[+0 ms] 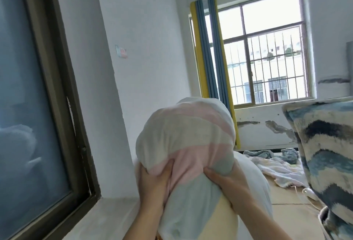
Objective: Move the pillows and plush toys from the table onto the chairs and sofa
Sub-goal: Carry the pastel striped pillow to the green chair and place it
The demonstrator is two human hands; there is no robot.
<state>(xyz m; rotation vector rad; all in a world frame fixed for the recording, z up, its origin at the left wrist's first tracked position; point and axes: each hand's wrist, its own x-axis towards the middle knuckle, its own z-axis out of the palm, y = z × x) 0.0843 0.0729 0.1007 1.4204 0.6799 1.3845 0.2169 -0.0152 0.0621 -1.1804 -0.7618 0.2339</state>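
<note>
From the head camera, both hands hold up a pastel-striped pillow (pixel 186 144), pink, pale green and cream, raised in front of the white wall. The left hand (pixel 152 184) grips its lower left side, thumb pressed into the fabric; the right hand (pixel 227 184) clutches the lower right, fingers dug into the cloth. At the right edge stands a blue-and-cream wavy pillow (pixel 324 153). Behind lie crumpled blankets (pixel 275 165) below a barred window (pixel 267 54) with blue-and-yellow curtains (pixel 212 52).
</note>
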